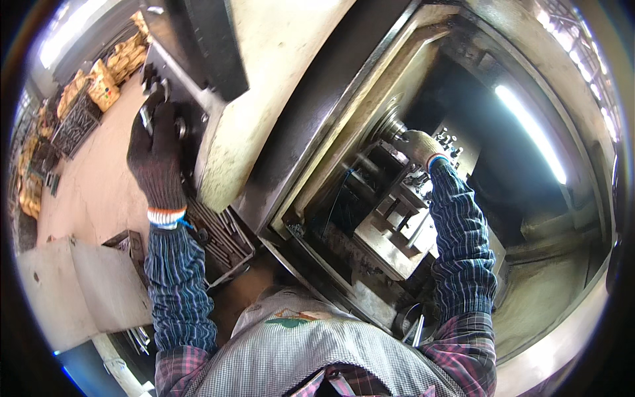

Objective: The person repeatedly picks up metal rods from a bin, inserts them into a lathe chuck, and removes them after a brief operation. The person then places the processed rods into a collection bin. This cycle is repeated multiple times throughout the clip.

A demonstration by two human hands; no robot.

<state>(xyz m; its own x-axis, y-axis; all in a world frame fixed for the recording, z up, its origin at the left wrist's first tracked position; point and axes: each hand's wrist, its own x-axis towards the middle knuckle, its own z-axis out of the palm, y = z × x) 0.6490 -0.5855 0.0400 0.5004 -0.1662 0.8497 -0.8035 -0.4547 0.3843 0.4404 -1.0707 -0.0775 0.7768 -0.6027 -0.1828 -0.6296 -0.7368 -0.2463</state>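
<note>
Unable to tell the grip of left hand (157,153) or of right hand (419,147) beside round spindle (394,127); keep striped sleeve (458,231) clear of metal block (381,246).

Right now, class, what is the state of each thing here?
Left hand, dark-gloved, grip unclear
Right hand, light-gloved, grip unclear
Machine enclosure, open
Tube light, lit
Round spindle, turning or still: cannot tell
Metal rods, lying side by side
Yellow sack, bulging

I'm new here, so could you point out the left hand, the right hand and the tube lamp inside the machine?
Left hand (155,155): head view, on its dark-gloved middle.
Right hand (421,147): head view, on its pale-gloved middle.
Tube lamp (531,134): head view, halfway along its lit length.
</note>
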